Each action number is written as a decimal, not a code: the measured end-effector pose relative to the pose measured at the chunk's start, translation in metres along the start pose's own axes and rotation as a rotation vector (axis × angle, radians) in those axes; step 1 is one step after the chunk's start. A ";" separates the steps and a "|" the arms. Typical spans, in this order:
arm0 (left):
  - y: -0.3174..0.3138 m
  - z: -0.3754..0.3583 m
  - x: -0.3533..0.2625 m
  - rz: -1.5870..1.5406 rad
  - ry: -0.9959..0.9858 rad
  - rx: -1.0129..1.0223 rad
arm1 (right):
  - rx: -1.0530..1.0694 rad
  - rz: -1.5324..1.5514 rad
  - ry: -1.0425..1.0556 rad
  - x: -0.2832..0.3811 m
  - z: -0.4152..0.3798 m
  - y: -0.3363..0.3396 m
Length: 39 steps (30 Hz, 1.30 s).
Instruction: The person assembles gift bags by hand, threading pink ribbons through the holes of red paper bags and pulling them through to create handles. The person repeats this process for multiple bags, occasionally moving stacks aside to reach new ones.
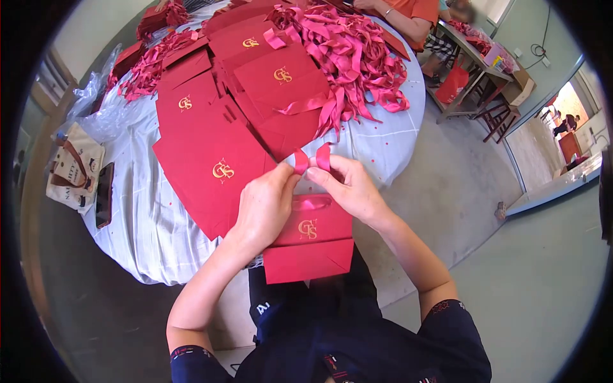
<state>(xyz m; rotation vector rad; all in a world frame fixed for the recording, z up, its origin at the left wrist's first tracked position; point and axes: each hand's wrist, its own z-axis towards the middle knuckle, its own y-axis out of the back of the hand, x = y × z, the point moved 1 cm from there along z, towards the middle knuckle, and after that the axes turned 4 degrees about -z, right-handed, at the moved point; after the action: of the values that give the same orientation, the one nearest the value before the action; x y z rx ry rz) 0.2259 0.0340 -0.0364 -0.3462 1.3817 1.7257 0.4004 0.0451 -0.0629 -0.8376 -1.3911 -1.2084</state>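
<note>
A small red paper bag (308, 260) with a gold monogram hangs at the table's front edge, over my lap. Above its top edge, my left hand (268, 198) pinches one end of a pink ribbon (300, 161). The other upright ribbon end is pinched between thumb and fingers of my right hand (348, 185). The two hands are close together, their fingertips almost meeting. A loop of the same ribbon lies across the bag's upper front. Just beyond my left hand, a larger flat red bag (217, 159) with a gold monogram rests on the table.
The round table (150, 236) wears a pale cloth. Stacked red bags (281, 76) and a heap of pink ribbons (357, 51) cover its far side. At left are a phone (105, 195), a canvas bag (76, 169) and clear plastic (96, 89). Another person's arm (408, 25) is at the far right.
</note>
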 end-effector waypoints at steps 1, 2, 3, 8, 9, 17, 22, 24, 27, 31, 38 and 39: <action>-0.002 -0.001 0.000 0.021 -0.028 -0.002 | 0.020 0.095 -0.051 0.007 0.000 0.001; -0.003 -0.001 0.000 0.020 -0.037 -0.005 | 0.014 0.091 -0.044 0.011 0.002 0.003; -0.003 -0.001 0.001 0.014 -0.065 -0.025 | 0.034 0.071 -0.080 0.014 0.005 0.004; -0.005 -0.002 -0.001 0.009 -0.146 0.017 | 0.171 0.327 -0.114 0.011 0.023 0.012; -0.007 -0.003 0.000 0.020 -0.174 0.062 | 0.208 0.306 -0.179 0.018 0.025 0.017; -0.017 -0.009 0.004 0.045 -0.094 0.086 | 0.135 0.703 -0.190 0.003 0.030 0.004; -0.026 -0.012 0.010 0.081 -0.055 0.114 | 0.078 0.787 -0.264 -0.017 0.036 -0.001; -0.025 -0.011 0.006 0.059 -0.063 0.084 | 0.038 0.769 -0.280 -0.021 0.036 -0.001; -0.022 -0.012 0.003 0.070 -0.067 0.088 | 0.046 0.793 -0.274 -0.020 0.035 0.001; -0.018 -0.010 0.001 0.043 -0.189 0.165 | 0.046 0.821 -0.290 -0.020 0.035 0.000; -0.008 -0.009 -0.004 -0.092 -0.219 0.295 | 0.110 0.662 -0.278 0.002 0.031 0.016; -0.005 -0.007 -0.004 -0.209 -0.152 0.358 | 0.214 0.612 -0.210 0.012 0.032 0.020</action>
<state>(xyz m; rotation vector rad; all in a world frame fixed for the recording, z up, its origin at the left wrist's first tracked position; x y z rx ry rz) 0.2297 0.0262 -0.0393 -0.1495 1.4535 1.2786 0.4092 0.0792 -0.0447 -1.1507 -1.2641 -0.5054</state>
